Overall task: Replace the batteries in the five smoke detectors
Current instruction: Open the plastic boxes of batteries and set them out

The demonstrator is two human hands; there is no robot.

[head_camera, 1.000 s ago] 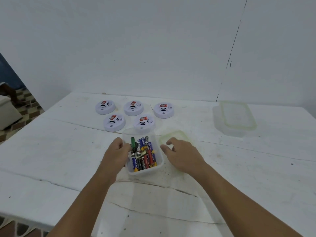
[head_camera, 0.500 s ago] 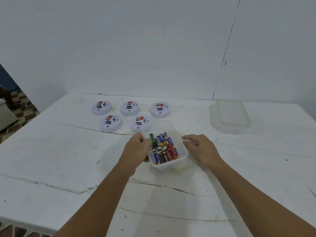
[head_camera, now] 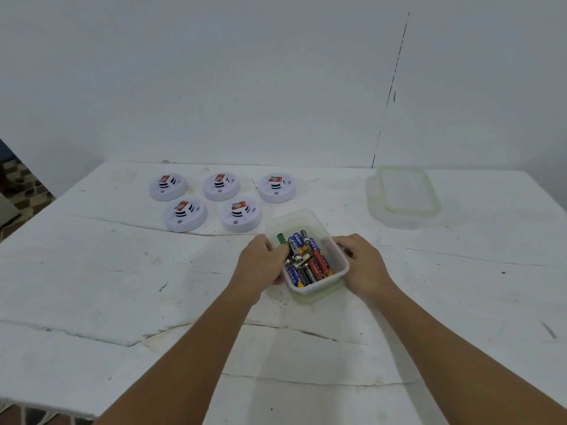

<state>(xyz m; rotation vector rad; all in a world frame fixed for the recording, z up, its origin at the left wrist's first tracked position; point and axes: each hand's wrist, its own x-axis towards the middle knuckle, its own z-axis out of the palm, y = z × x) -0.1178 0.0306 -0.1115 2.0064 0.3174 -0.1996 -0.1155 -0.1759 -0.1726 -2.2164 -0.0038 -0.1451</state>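
Hands grip one clear plastic tub (head_camera: 306, 222) from both sides. The left hand (head_camera: 260, 265) curls around the tub's left wall, thumb over the rim and touching the batteries (head_camera: 306, 262) inside. The right hand (head_camera: 363, 265) curls around the right wall, fingers bent against the plastic. Both forearms reach in from the near edge of the table (head_camera: 92, 271).

The tub is small, rectangular, translucent, with rounded corners. It sits on a pale green lid (head_camera: 316, 297), whose edge shows under the near side. The tub holds a loose pile of cylindrical batteries in mixed colours: blue, black, red, yellow and one green cell (head_camera: 281, 239) at the far left. The far part of the tub is bare of cells.

Five smoke detectors lie just beyond the tub, left of centre, in two rows. The far row holds a left detector (head_camera: 168, 188), a middle detector (head_camera: 221, 187) and a right detector (head_camera: 277, 188). The near row holds a near-left detector (head_camera: 184, 215) and a near-right detector (head_camera: 241, 213), the latter just beside the tub's far left corner. Each is a white round disc with black slots and a red label on top.

A second clear container (head_camera: 402, 197) with a green-rimmed lid resting on it stands well apart at the far right. The table is white, scuffed and cracked.
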